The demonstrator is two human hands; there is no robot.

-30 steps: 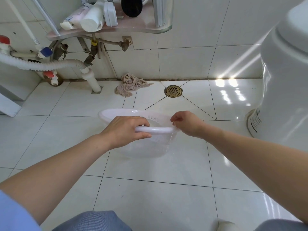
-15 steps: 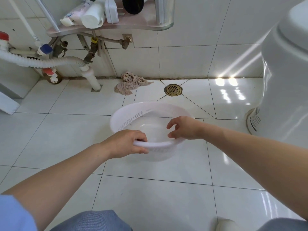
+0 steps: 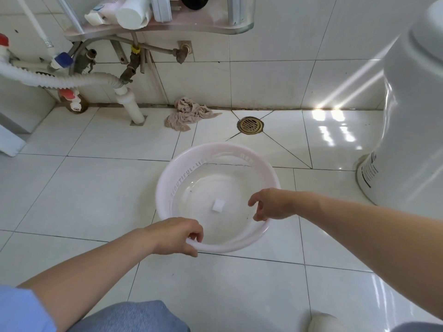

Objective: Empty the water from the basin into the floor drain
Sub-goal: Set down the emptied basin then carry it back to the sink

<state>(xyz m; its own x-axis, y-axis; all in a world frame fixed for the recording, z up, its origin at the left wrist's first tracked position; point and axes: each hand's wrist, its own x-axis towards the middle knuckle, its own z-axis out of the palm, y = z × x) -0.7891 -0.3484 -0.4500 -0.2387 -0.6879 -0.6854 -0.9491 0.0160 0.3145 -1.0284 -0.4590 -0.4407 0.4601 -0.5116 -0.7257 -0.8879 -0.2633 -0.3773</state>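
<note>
A pale pink translucent basin [image 3: 165, 188] sits level on the white floor tiles, mouth up, with a small white square at its bottom. I cannot tell whether water is in it. My left hand [image 3: 176, 236] grips the near left rim, thumb over the edge. My right hand [image 3: 271, 203] hovers at the right rim with its fingers curled apart, thumb by the edge. The round brass floor drain [image 3: 250, 125] lies beyond the basin near the wall, about one tile away.
A crumpled beige rag [image 3: 189, 113] lies by the wall left of the drain. A large white toilet body [image 3: 412, 121] stands at the right. A corrugated white hose [image 3: 60, 80], pipes and a glass shelf [image 3: 182, 27] with bottles fill the left wall.
The basin was held tilted away toward the drain; it has swung back to level and come down near the floor. My right hand's fingers have loosened from the rim.
</note>
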